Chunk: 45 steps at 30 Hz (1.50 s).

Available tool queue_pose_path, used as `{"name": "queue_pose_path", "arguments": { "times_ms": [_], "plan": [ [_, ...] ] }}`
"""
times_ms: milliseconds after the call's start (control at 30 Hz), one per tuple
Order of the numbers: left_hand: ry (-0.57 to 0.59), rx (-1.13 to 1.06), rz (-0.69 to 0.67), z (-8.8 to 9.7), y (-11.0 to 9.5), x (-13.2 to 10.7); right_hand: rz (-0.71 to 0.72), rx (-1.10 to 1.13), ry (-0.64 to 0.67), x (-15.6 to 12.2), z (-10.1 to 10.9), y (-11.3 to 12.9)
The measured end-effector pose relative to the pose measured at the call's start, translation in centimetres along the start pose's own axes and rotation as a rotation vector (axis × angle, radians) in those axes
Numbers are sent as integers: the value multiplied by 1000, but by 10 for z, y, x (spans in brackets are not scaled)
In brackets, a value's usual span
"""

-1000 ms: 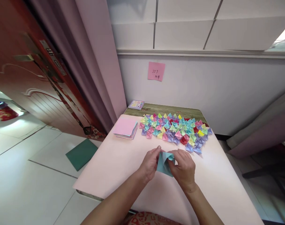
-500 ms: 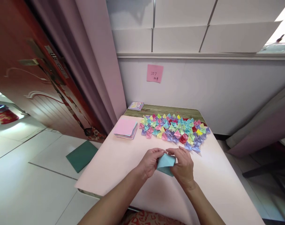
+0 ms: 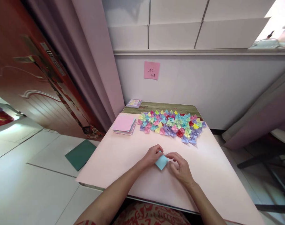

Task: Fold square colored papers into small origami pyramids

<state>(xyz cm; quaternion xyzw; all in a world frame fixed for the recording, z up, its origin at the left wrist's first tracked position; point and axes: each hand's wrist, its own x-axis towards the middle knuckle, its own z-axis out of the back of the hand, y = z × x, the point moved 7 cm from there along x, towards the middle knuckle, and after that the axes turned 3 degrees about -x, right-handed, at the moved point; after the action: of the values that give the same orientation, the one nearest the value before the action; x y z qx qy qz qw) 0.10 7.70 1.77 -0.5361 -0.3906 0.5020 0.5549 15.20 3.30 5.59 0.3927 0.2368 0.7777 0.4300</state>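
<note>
Light blue paper (image 3: 161, 162), folded to a small square, is between the two hands, near the middle of the near half of the table (image 3: 137, 156). Fingers of the left hand (image 3: 154, 154) grasp it at its far left edge, with the thumb lying upon the paper and the other fingers curled. Fingers of the right hand (image 3: 179, 167) are parted and bent, just beside the right corner of the paper; they do not grip it, and whether one fingertip touches it I cannot tell. Both forearms come from the near side, above a red patterned garment (image 3: 152, 215). Farther, toward the right, many folded paper pieces (image 3: 170, 123) stand close together in rows, coloured yellow, pink, blue, green, red and purple. To the left of these lies a stack of square paper sheets (image 3: 124, 122), with pink on top. At the far left corner of the table, on a strip of green wood-like surface, there is a small printed pack (image 3: 134, 103). Beyond the table, a pink note (image 3: 152, 70) with handwriting is fixed on the white wall (image 3: 191, 81). On the tiled floor at left lies a dark green square (image 3: 80, 154), near a red-brown door (image 3: 37, 81).
</note>
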Motion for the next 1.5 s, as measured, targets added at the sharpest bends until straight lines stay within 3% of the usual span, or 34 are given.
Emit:
{"name": "queue_pose_path", "arguments": {
  "times_ms": [200, 367, 533, 767, 900, 1000, 1267, 1500],
  "plan": [
    [-32, 80, -140, 3, 0, 2, 8, -194, 102, -13, -25, -14],
    [-262, 302, -343, 27, -9, -27, -18, -220, 107, -14, -27, -19],
    [-59, 559, -450, 8, -5, -53, -108, -120, 212, -2, -23, -28],
    [-263, 825, -492, 14, -6, -61, -117, -95, 296, 5, -26, -37],
    [-65, 927, -609, -5, -8, -66, -118, -120, 267, 0, -29, -41],
    [-22, 962, -542, -7, -5, -63, -123, -159, 227, -2, -29, -43],
    [-93, 717, -367, 11, -1, -52, -189, -155, 107, 1, -27, -51],
    [-198, 690, -278, 12, 3, -43, -206, -193, 104, 8, -29, -53]
  ]
}}
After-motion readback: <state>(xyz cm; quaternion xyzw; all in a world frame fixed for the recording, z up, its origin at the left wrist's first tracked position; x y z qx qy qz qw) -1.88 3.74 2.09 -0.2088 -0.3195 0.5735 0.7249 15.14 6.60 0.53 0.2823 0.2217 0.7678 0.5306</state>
